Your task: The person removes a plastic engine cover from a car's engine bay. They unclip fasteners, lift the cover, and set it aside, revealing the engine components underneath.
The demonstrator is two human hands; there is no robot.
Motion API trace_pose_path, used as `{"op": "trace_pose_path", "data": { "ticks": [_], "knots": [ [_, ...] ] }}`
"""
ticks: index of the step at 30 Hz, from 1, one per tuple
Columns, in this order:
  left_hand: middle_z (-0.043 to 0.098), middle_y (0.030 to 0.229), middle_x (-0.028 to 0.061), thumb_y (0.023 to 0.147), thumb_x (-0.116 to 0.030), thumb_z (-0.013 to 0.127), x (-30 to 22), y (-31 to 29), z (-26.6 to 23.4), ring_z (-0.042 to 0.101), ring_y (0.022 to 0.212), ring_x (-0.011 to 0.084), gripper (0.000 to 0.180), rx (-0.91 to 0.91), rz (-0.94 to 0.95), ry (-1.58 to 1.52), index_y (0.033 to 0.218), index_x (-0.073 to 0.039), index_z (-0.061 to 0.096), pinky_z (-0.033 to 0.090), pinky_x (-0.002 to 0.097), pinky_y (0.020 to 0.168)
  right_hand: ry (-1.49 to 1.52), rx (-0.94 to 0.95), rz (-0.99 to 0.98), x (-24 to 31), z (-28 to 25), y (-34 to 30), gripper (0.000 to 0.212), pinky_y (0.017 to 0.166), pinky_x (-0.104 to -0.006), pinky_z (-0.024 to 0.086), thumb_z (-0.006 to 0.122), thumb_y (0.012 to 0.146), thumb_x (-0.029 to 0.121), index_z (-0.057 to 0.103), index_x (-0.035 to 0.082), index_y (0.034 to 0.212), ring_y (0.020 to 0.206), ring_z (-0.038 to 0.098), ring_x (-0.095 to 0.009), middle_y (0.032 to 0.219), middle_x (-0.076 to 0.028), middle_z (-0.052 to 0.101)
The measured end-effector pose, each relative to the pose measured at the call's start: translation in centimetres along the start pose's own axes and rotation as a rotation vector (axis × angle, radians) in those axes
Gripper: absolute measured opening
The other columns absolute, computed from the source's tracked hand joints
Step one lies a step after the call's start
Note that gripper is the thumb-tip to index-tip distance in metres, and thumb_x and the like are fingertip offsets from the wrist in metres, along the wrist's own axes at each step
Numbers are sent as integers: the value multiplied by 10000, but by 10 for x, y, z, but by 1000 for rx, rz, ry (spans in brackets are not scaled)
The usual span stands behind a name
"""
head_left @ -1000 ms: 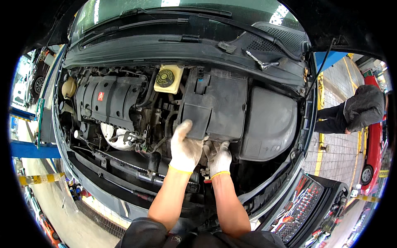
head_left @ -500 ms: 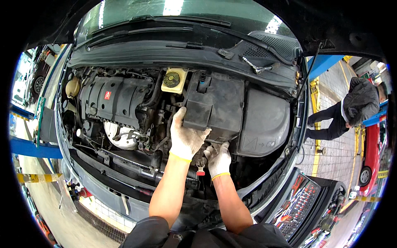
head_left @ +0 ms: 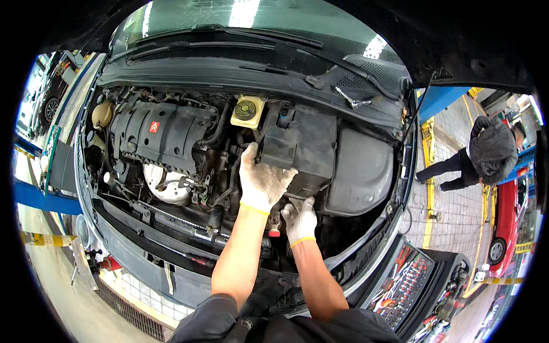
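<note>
A black battery cover [head_left: 311,143], box-shaped, sits in the car's engine bay between a yellowish fluid reservoir [head_left: 247,112] and a smooth black housing [head_left: 363,171]. My left hand [head_left: 263,182], in a white knit glove, grips its front left corner, fingers along the side and thumb toward the front. Low at the cover's front edge, my gloved right hand [head_left: 299,219] has its fingers curled against it; the fingertips are partly hidden. A small red-ended part [head_left: 274,233] shows between my wrists.
The black engine cover [head_left: 163,134] lies to the left. A ratchet wrench [head_left: 353,98] rests below the windscreen. At the right stands an open tool tray [head_left: 403,280] with many tools. Beyond it, another person [head_left: 492,150] bends near a red car [head_left: 510,220].
The view has shifted slightly. Both my hands keep their places on the battery cover. The person at the right has changed their stance a little.
</note>
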State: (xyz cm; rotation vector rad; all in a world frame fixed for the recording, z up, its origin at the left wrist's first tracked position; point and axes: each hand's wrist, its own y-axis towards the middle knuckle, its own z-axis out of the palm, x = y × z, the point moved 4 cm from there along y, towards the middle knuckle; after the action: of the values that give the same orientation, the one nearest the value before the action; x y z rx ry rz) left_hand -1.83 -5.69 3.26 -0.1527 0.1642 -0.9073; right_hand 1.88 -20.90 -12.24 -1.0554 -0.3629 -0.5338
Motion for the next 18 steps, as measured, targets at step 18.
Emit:
{"op": "trace_pose_path", "data": {
  "ticks": [18],
  "knots": [
    [704, 1403, 117, 1052, -577, 609, -5, 0, -8, 730, 1168, 259, 653, -62, -19, 75, 1460, -67, 605, 678, 453, 846, 154, 78, 63, 5, -1, 19, 462, 625, -373, 590, 498, 1165, 480, 657, 46, 1155, 813, 668, -234, 985, -87, 701]
  ]
}}
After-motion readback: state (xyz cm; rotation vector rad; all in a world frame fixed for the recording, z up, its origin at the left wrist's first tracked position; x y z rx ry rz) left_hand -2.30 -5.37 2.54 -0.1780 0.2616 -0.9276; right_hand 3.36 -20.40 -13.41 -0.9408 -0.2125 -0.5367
